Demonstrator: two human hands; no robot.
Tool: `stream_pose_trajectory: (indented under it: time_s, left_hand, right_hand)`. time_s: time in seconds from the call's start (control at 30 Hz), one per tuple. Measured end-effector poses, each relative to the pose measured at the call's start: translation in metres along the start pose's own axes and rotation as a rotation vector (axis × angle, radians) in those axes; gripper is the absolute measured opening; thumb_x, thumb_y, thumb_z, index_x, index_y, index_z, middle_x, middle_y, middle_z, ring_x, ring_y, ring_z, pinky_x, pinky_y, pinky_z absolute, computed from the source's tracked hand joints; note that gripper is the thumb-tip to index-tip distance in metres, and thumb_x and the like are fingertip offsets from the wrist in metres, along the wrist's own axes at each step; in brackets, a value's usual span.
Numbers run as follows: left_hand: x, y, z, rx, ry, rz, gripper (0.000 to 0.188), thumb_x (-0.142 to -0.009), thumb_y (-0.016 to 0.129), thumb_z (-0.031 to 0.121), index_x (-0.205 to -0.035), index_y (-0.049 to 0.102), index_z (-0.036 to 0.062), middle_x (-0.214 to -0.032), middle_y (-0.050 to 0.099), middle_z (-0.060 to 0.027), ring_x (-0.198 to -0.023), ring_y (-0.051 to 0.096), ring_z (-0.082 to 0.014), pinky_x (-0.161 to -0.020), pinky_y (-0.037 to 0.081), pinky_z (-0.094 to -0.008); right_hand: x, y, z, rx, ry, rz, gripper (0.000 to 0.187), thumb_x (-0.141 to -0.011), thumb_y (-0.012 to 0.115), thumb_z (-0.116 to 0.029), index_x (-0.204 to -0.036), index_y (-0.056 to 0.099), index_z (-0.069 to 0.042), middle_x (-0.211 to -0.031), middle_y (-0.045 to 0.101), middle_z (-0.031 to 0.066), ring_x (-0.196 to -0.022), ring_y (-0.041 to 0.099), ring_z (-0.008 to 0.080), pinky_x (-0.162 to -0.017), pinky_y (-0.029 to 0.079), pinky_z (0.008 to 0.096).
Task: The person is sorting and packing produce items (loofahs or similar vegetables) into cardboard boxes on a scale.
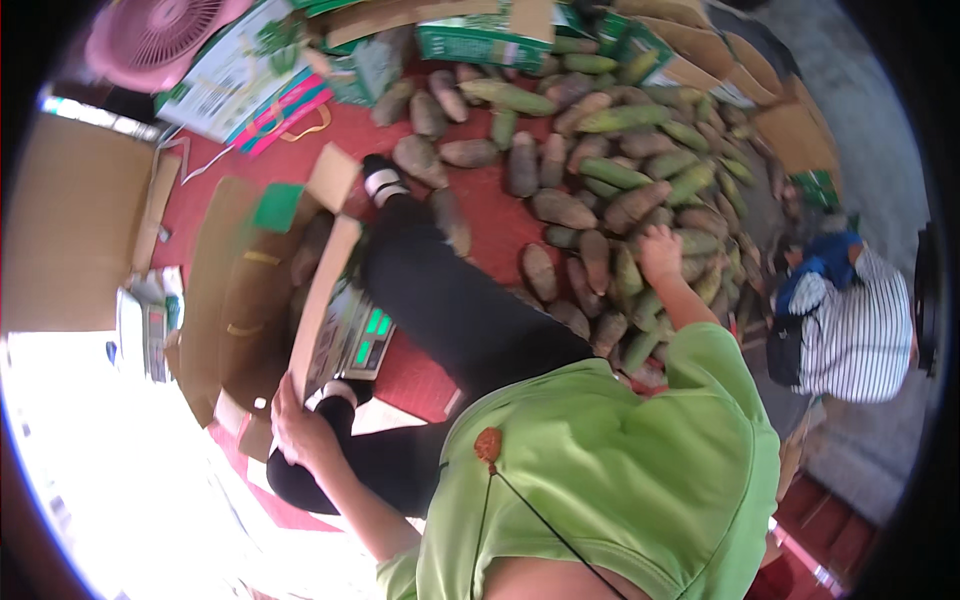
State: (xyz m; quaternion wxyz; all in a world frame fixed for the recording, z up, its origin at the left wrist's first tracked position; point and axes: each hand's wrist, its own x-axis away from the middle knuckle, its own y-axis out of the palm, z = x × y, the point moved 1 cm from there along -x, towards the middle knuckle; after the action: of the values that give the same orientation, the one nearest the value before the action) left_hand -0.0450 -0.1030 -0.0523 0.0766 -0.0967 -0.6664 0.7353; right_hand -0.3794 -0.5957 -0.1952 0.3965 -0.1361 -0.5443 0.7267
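Note:
My left hand (303, 432) is closed on the near edge of an upright cardboard box (232, 330), its fingers along the flap. Inside the box a few brownish, long vegetables (312, 248) show in part; the rest is hidden by the walls. Beside the box a scale (362, 340) shows lit green displays. On my right, a big heap of thick, elongated vegetables (622, 205), some green and some brown-skinned, spreads over a red floor covering. My right hand (660, 255) reaches into it, fingers apart and touching the vegetables, with nothing lifted.
A pink fan (160, 40) and printed boxes (485, 42) stand at the far side. Open cartons (700, 50) border the heap. To the right a person in a striped shirt (860, 330) bends by the heap. My legs stretch between box and heap.

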Motion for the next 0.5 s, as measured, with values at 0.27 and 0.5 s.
stream_pose_trajectory:
  time_s: [0.27, 0.5]
  left_hand:
    - [0.003, -0.014, 0.005, 0.002, -0.078, -0.042, 0.038, -0.082, 0.048, 0.004, -0.116, 0.063, 0.0122, -0.118, 0.063, -0.0084, -0.110, 0.058, -0.0271, -0.093, 0.045, -0.0379]
    - [0.007, -0.008, -0.005, 0.001, -0.034, 0.021, 0.041, -0.079, 0.051, 0.002, -0.117, 0.060, 0.0134, -0.117, 0.063, -0.0061, -0.110, 0.058, -0.0246, -0.093, 0.044, -0.0383]
  right_hand:
    - [-0.011, 0.017, 0.008, 0.032, -0.084, 0.037, 0.012, -0.076, 0.063, -0.018, -0.087, 0.068, -0.016, -0.096, 0.062, 0.0019, -0.102, 0.054, 0.0229, -0.079, 0.042, 0.0419]
    - [-0.016, -0.006, 0.011, 0.118, -0.227, -0.066, 0.012, -0.081, 0.058, -0.021, -0.087, 0.066, -0.015, -0.098, 0.064, 0.0027, -0.104, 0.055, 0.0235, -0.081, 0.042, 0.0420]
